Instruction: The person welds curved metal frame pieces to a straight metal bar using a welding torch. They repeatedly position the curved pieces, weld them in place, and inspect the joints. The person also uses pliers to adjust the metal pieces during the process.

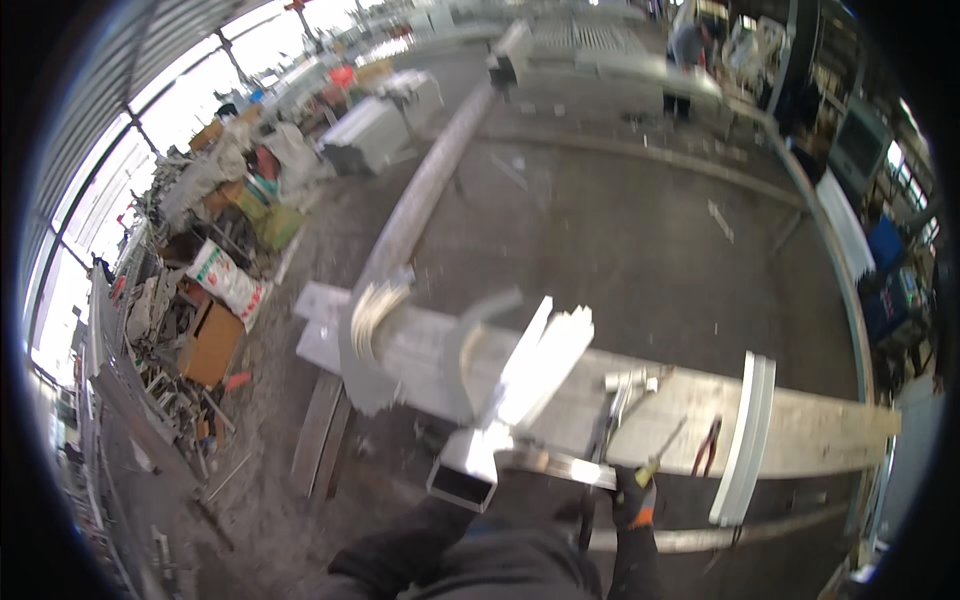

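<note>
Just left of the fingers of the right hand, a bright metal strip runs toward an open-ended white tube; blur hides whether those fingers grip it. Below the tube the left hand is out of sight, so I cannot tell how its fingers stand. Beside the right fingers is a yellow-green-handled screwdriver; farther right, red-handled pliers lie on the wooden desk.
</note>
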`<control>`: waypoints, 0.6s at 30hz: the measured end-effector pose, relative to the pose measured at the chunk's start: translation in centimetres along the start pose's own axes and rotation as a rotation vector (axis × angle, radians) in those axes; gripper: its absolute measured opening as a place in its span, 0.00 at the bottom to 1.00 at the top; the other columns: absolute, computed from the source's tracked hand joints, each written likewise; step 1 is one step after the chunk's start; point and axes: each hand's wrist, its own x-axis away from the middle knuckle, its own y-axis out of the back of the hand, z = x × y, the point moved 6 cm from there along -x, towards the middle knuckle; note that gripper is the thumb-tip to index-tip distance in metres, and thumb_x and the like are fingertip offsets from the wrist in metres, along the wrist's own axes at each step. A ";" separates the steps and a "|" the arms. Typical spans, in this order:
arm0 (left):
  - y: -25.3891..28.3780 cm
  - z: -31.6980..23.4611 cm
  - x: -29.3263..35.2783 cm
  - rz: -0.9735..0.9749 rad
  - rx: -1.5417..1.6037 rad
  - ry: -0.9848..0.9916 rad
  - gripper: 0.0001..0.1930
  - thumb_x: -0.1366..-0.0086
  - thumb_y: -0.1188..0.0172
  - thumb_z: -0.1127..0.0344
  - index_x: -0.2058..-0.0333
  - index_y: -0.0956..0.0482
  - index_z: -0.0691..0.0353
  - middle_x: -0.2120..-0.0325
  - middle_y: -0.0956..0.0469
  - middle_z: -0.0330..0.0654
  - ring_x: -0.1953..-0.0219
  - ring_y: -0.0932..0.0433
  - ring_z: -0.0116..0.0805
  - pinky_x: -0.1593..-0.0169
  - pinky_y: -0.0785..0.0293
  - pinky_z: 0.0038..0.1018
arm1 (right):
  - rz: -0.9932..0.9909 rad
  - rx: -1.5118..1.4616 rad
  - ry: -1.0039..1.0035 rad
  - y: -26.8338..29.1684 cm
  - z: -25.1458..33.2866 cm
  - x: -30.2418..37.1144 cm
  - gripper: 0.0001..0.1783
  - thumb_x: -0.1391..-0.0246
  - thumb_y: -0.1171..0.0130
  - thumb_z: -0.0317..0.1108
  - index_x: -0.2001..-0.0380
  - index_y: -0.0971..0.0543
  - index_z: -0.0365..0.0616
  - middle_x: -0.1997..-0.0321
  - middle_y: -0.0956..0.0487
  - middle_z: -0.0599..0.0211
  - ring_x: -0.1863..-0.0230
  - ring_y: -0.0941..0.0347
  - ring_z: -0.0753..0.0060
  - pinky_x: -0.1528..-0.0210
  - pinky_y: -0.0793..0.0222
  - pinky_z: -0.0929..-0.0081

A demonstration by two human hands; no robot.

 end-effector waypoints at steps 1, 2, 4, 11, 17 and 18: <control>1.1 -0.3 -0.1 0.037 0.009 0.026 0.27 0.33 0.47 0.81 0.35 0.33 0.64 0.35 0.29 0.52 0.33 0.30 0.43 0.32 0.31 0.36 | -0.044 0.024 -0.048 0.3 0.9 -1.4 0.09 0.43 0.32 0.31 0.71 0.24 0.47 0.76 0.26 0.78 0.77 0.30 0.84 0.76 0.37 0.79; 2.1 -0.5 -0.3 0.070 0.023 0.058 0.27 0.32 0.48 0.80 0.34 0.33 0.64 0.35 0.29 0.51 0.33 0.30 0.42 0.31 0.31 0.35 | -0.119 0.101 -0.039 0.2 1.5 -3.0 0.14 0.45 0.31 0.29 0.75 0.28 0.51 0.77 0.27 0.78 0.77 0.31 0.84 0.76 0.37 0.77; 3.7 -1.1 -0.8 0.169 0.055 0.139 0.26 0.30 0.48 0.79 0.33 0.32 0.64 0.35 0.29 0.50 0.34 0.29 0.40 0.31 0.32 0.34 | -0.100 0.179 -0.012 -0.5 3.1 -5.3 0.15 0.46 0.31 0.28 0.75 0.30 0.50 0.74 0.23 0.75 0.75 0.29 0.82 0.74 0.34 0.77; 6.5 1.3 -2.7 0.102 -0.388 0.292 0.33 0.29 0.37 0.55 0.30 0.33 0.60 0.40 0.25 0.50 0.35 0.29 0.37 0.32 0.34 0.33 | 0.171 0.313 0.228 -7.9 7.7 -12.7 0.20 0.52 0.28 0.27 0.55 0.18 0.34 0.54 0.15 0.62 0.60 0.21 0.74 0.57 0.23 0.76; 8.8 7.4 -5.7 0.184 -0.960 0.044 0.52 0.41 0.30 0.35 0.30 0.38 0.67 0.40 0.25 0.54 0.37 0.26 0.43 0.36 0.32 0.37 | 0.197 0.397 0.298 -10.6 6.0 -19.4 0.17 0.50 0.26 0.24 0.58 0.21 0.39 0.55 0.16 0.63 0.58 0.19 0.73 0.55 0.18 0.72; 9.2 8.5 -5.1 0.167 -0.973 -0.005 0.48 0.41 0.30 0.37 0.32 0.34 0.67 0.43 0.22 0.53 0.41 0.23 0.42 0.39 0.29 0.37 | 0.202 0.424 0.294 -10.0 5.2 -20.1 0.19 0.49 0.26 0.24 0.54 0.20 0.38 0.54 0.15 0.62 0.56 0.18 0.71 0.52 0.17 0.70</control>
